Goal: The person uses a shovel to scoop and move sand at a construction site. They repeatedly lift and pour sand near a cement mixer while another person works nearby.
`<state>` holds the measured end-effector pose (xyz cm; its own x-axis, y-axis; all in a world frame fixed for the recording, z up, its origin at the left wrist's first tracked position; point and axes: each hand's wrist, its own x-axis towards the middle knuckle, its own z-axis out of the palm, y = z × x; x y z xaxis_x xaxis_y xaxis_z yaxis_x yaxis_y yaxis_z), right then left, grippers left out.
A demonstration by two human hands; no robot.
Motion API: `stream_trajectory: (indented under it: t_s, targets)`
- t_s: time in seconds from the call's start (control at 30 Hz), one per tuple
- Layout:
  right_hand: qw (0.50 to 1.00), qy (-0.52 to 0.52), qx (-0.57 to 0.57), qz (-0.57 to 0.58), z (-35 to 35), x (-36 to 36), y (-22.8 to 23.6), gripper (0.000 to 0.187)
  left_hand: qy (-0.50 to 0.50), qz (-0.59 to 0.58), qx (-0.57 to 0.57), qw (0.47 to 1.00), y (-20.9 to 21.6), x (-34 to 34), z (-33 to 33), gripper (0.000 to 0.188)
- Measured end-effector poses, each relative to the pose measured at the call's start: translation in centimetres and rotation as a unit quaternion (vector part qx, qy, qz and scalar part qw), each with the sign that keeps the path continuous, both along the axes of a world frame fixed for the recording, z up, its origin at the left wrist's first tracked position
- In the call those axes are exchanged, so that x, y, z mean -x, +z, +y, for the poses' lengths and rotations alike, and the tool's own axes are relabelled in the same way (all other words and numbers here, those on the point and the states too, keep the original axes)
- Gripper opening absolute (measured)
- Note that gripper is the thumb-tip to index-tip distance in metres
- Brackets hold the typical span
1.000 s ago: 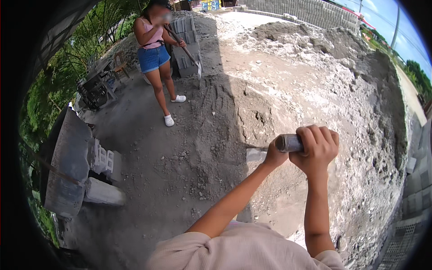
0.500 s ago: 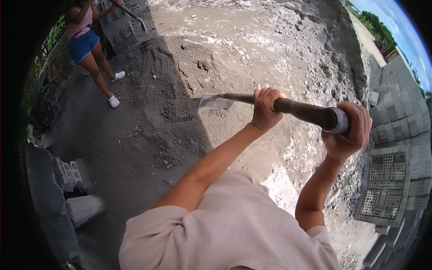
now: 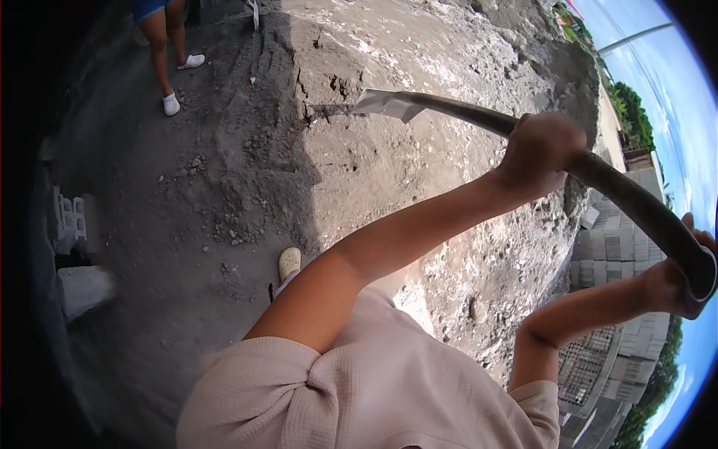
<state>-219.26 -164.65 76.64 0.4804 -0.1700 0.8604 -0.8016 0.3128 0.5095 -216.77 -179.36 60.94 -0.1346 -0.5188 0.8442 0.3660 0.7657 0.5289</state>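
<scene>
A long-handled shovel (image 3: pixel 479 114) slants across the view, its metal blade (image 3: pixel 389 103) out over the sandy mound on the far side. My left hand (image 3: pixel 542 153) is closed around the middle of the dark handle. At the handle's end, by the right rim of the picture, my right hand (image 3: pixel 677 280) grips it, with a pale band showing there and some fingers hidden behind. The blade looks raised above or just at the grey soil bank (image 3: pixel 340 138); whether it touches is unclear.
Another person's legs (image 3: pixel 161 45) in white clogs stand at the far left, near part of a second shovel blade (image 3: pixel 255 15). Concrete blocks (image 3: pixel 71 217) and a pale slab (image 3: pixel 86 288) lie left. Stacked blocks (image 3: pixel 617 247) and a mesh screen (image 3: pixel 587 363) stand right.
Both my hands have swung the shovel to the right, and its blade has come up and away from the soil. My view has turned, so the other person shows only from the legs down.
</scene>
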Motion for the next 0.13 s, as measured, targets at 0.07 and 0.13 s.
stream_trajectory:
  t_s: [0.07,0.13]
  targets:
    - [0.981,-0.009,-0.095,-0.168,-8.3,0.1,-11.5,0.027,0.098,-0.134,-0.112,0.980,-11.0,0.8,-4.8,0.028]
    - [0.934,-0.105,-0.192,-0.284,-10.4,1.3,-24.4,0.016,-0.021,-0.531,-0.356,0.769,-18.5,-0.8,-5.9,0.070]
